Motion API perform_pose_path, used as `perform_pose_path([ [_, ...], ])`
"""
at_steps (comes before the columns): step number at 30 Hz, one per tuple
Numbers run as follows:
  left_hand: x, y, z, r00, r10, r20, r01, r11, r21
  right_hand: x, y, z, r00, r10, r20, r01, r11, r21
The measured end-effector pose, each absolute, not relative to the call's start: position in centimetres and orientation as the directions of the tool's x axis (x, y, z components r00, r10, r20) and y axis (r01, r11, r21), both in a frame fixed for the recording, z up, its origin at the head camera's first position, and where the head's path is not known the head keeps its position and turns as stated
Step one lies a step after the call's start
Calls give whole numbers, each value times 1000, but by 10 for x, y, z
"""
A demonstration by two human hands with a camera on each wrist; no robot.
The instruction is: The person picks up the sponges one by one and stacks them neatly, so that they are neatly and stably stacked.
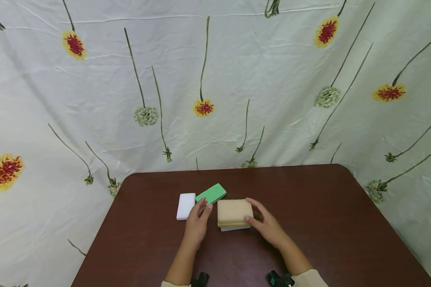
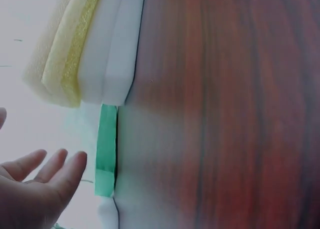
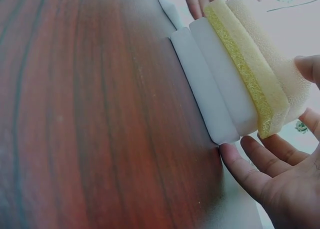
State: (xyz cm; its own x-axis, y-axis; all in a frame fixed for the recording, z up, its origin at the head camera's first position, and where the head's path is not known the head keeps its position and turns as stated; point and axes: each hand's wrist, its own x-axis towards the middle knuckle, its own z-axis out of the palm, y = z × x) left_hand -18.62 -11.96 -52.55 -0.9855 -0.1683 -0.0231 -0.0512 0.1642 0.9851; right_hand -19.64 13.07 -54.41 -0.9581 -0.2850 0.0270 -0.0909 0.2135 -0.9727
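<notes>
A stack (image 1: 235, 211) stands on the table, with a beige foam sponge (image 3: 272, 54) on top. Beneath it lie a yellow sponge (image 3: 245, 64) and two white sponges (image 3: 210, 89). My right hand (image 1: 267, 225) is at the stack's right end, thumb by the beige sponge and the other fingers spread down the side, the lowest fingertip right at the bottom white sponge. My left hand (image 1: 197, 221), holding nothing, hovers left of the stack with fingers loosely bent. Just beyond it lies a green sponge (image 1: 212, 193), partly covered by the fingertips in the head view.
A separate white sponge (image 1: 186, 206) lies flat left of the green one. The dark brown table (image 1: 301, 207) has rounded far corners. A pale cloth with printed flowers (image 1: 230, 59) hangs behind it.
</notes>
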Motion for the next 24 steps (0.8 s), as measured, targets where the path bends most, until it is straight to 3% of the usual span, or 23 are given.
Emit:
perform_pose_path([
  [9, -187, -126, -529, -969, -225, -101, -150, 210, 966, -196, 131, -542, -957, -290, 20, -85, 213, -973],
  [24, -201, -140, -528, -977, -185, -111, -165, 312, 936, -196, 131, -542, -956, -292, 17, -83, 213, -974],
])
